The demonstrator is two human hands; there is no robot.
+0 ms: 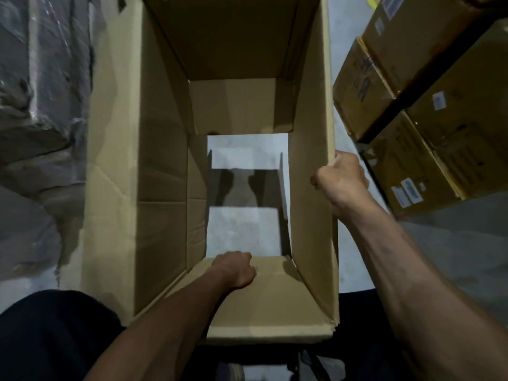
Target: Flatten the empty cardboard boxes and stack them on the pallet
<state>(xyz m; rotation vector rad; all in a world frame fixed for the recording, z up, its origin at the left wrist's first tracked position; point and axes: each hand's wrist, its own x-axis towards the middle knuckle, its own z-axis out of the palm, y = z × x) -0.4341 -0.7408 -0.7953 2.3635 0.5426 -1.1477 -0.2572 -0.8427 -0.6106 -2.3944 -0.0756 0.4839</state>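
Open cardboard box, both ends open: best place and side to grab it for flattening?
Probably the long side walls' top edges of the box, from outside. The right hand already holds the right wall's edge there. With the bottom open, pushing opposite walls should collapse it.

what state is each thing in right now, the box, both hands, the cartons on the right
cardboard box: standing open, empty, bottom flaps apart so the floor shows through
left hand: inside the box, fingers curled at the near bottom flap
right hand: grips the box's right wall edge
stacked cartons: closed, labelled, untouched
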